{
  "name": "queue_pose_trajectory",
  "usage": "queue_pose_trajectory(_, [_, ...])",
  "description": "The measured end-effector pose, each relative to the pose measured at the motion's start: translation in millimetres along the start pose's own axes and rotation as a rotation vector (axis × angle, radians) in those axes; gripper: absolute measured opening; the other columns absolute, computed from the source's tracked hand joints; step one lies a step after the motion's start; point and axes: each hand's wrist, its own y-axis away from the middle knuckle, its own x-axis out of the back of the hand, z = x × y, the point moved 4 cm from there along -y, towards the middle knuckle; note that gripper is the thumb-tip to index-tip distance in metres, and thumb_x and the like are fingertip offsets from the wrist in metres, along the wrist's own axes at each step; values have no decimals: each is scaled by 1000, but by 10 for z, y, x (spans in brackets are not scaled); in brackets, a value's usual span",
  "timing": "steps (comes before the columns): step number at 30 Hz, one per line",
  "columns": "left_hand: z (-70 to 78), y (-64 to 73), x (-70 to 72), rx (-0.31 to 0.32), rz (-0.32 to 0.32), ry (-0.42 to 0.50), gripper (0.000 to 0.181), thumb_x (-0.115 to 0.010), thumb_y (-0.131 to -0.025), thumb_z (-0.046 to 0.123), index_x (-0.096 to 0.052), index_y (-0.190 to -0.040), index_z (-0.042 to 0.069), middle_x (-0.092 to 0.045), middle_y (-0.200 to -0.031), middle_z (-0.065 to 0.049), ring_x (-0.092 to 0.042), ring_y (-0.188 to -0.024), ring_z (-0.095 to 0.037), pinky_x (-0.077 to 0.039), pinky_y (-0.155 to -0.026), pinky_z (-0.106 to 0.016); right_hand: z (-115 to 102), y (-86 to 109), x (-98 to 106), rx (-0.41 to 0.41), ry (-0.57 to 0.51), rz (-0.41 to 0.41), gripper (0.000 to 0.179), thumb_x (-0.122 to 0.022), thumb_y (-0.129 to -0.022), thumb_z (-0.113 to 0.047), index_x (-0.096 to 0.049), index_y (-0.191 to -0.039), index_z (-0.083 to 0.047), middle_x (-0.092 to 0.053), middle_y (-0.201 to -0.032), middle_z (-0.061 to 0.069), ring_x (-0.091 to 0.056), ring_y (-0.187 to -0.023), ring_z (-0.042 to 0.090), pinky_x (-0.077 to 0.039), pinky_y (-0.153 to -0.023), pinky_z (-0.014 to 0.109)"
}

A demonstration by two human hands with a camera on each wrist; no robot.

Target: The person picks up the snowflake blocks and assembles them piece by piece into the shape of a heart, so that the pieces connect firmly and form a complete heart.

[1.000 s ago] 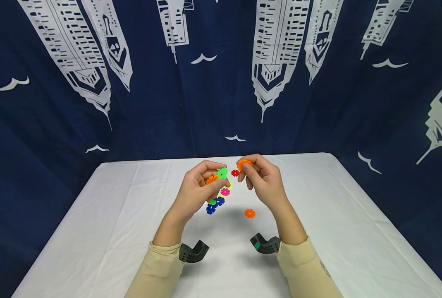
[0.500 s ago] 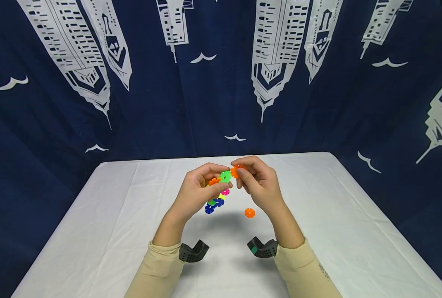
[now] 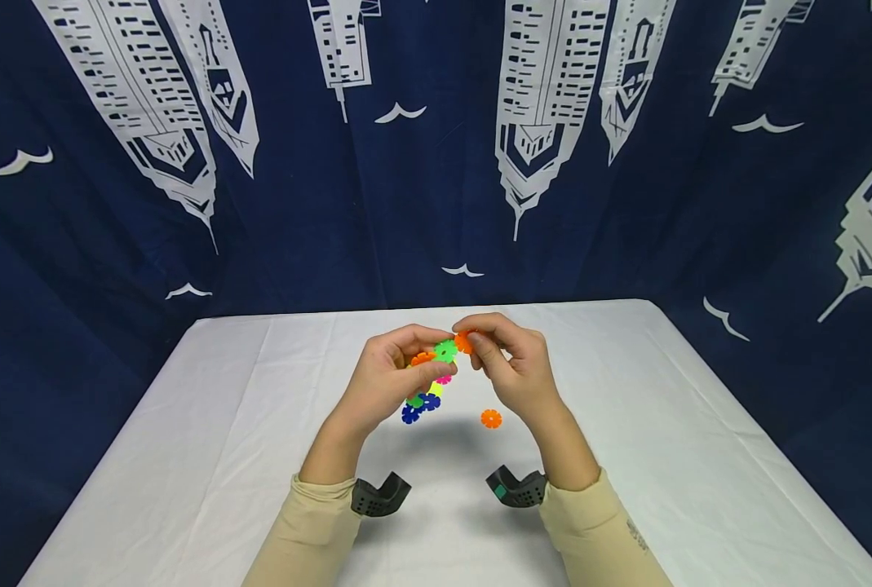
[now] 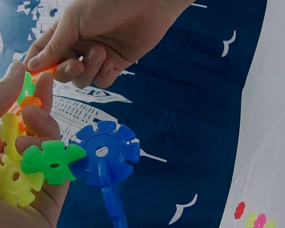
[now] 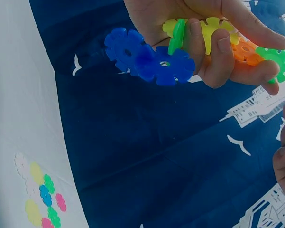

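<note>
A chain of flower-shaped plastic discs is held in my left hand [image 3: 380, 371]. Its hanging end has two blue discs [image 5: 167, 65], joined to a green disc [image 4: 53, 162]. Yellow discs [image 4: 18, 181] lie against the palm, followed by an orange disc [image 5: 245, 51]. At the upper end, a second green disc [image 3: 445, 350] sits between the left thumb and fingers. Between thumb and index finger, my right hand [image 3: 516, 363] pinches another orange disc [image 3: 462, 342], its edge right at that green disc. Fingers partly cover both the chain and this disc.
On the white-clothed table [image 3: 186, 456] lies a loose orange disc [image 3: 491, 418], below the right hand. A pink disc [image 3: 444, 379] shows behind the left hand. The left wrist view has a red disc [image 4: 240, 210]; more loose discs, one blue [image 5: 45, 195], appear in the right wrist view.
My right hand has come left and slightly down, bringing its orange disc from apart to the green disc's edge. The left hand has barely moved, its fingertips shifting slightly right and down.
</note>
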Motion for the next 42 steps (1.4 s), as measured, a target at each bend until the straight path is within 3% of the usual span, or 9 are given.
queue_pose_trajectory(14, [-8, -1, -33, 25, -25, -11, 31, -76, -87, 8, -70, -117, 7, -66, -80, 3, -47, -55, -13, -41, -49, -19, -1, -2, 57, 41, 9, -14, 10, -59, -97, 0, -68, -99, -1, -55, -67, 2, -44, -57, 7, -39, -52, 20])
queue_pose_trajectory(26, [-3, 5, 1, 57, -30, -42, 30, -77, -87, 12, -72, -116, 15, -65, -79, -2, -47, -55, -14, -41, -49, -20, -5, 0, 69, 67, 55, -17, 10, -61, -96, -1, -71, -98, -3, -57, -68, 1, -43, -56, 6, -39, -52, 18])
queue_pose_trajectory(31, [9, 13, 14, 64, -31, -39, 31, -78, -86, 12, -71, -117, 14, -62, -74, -2, -46, -54, -14, -42, -50, -20, -7, -7, 47, 77, 59, -36, 15, -62, -93, 6, -71, -99, -4, -60, -70, 2, -44, -57, 6, -41, -53, 17])
queue_pose_trajectory(38, [18, 17, 7, 79, -26, -28, 31, -79, -85, 11, -72, -115, 11, -63, -76, -13, -47, -53, -14, -42, -50, -20, -36, -7, -4, 95, 67, -35, 11, -61, -95, 1, -71, -99, -4, -61, -71, 2, -44, -57, 6, -40, -53, 17])
queue_pose_trajectory(42, [22, 20, 7, 70, -27, 4, 27, -78, -85, 9, -72, -112, 10, -65, -77, -15, -46, -52, -14, -39, -48, -19, -44, 1, -47, 97, 72, -16, 11, -60, -99, -8, -70, -99, -4, -61, -71, 2, -44, -57, 6, -40, -53, 17])
